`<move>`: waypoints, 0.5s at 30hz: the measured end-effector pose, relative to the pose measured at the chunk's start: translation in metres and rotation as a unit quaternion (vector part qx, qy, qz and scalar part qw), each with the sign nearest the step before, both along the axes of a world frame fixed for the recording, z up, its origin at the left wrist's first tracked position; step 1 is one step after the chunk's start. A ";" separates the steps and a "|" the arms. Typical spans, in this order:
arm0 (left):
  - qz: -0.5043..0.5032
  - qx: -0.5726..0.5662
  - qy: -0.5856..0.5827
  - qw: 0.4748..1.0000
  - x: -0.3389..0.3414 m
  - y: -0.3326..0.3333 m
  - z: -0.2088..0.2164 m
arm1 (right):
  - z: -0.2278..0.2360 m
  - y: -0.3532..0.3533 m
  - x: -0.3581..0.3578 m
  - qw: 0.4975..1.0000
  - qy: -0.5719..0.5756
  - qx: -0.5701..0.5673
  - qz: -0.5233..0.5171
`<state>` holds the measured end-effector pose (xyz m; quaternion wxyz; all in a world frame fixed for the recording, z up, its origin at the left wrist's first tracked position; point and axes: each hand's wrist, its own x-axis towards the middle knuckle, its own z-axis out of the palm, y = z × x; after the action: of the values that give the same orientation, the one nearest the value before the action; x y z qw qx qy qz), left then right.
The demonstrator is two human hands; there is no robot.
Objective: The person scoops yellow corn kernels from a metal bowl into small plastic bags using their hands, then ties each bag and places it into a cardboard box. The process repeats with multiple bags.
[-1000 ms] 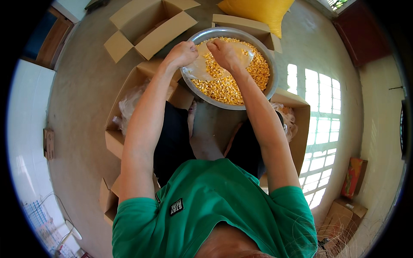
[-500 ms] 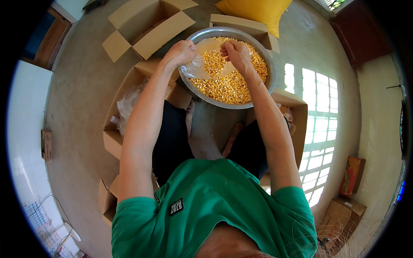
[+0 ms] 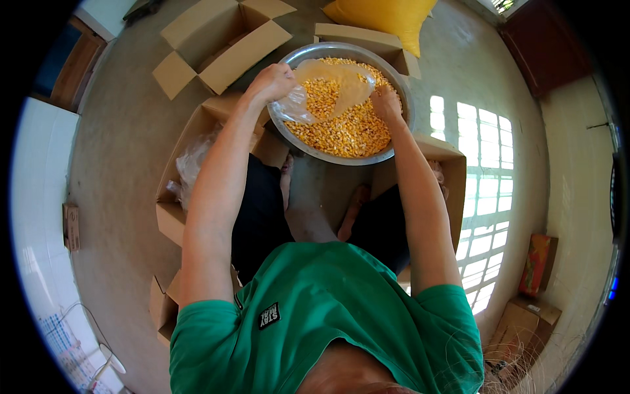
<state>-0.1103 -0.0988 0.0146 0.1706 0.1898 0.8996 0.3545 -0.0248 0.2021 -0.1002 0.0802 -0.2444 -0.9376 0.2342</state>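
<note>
A wide metal basin (image 3: 344, 159) full of yellow corn kernels (image 3: 357, 136) stands in front of my feet. Above the kernels a clear plastic bag (image 3: 353, 92) is spread between my two hands. My left hand (image 3: 273, 83) is closed on the bag's left end, over the basin's left rim. At the bag's other end, my right hand (image 3: 386, 102) is closed with fingers curled, low over the kernels near the right side; its fingertips are partly hidden. Kernels show through the thin film.
Left of my legs, an open carton (image 3: 170, 217) holds crumpled plastic bags (image 3: 195, 161). Another carton (image 3: 455, 187) stands at my right leg. Beyond the basin are an open carton (image 3: 246, 54), a low carton (image 3: 357, 33) and a yellow sack (image 3: 384, 21).
My right hand has moved right and slightly down, drawing the bag out wider across the basin. My left hand stays at nearly the same place on the bag.
</note>
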 end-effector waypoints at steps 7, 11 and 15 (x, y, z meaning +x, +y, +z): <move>-0.009 -0.013 0.019 1.000 0.003 0.001 0.003 | -0.031 -0.049 0.028 0.988 -0.096 0.079 0.096; -0.001 -0.017 0.010 1.000 0.001 -0.004 0.000 | -0.020 -0.074 0.029 0.980 -0.132 0.067 0.134; -0.006 -0.004 0.027 1.000 0.002 -0.003 0.000 | -0.030 -0.082 0.030 0.973 -0.125 0.075 0.178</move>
<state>-0.1078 -0.1020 0.0151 0.1494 0.2041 0.9041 0.3443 0.0057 0.1198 -0.1304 -0.0630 -0.0943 -0.9835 0.1411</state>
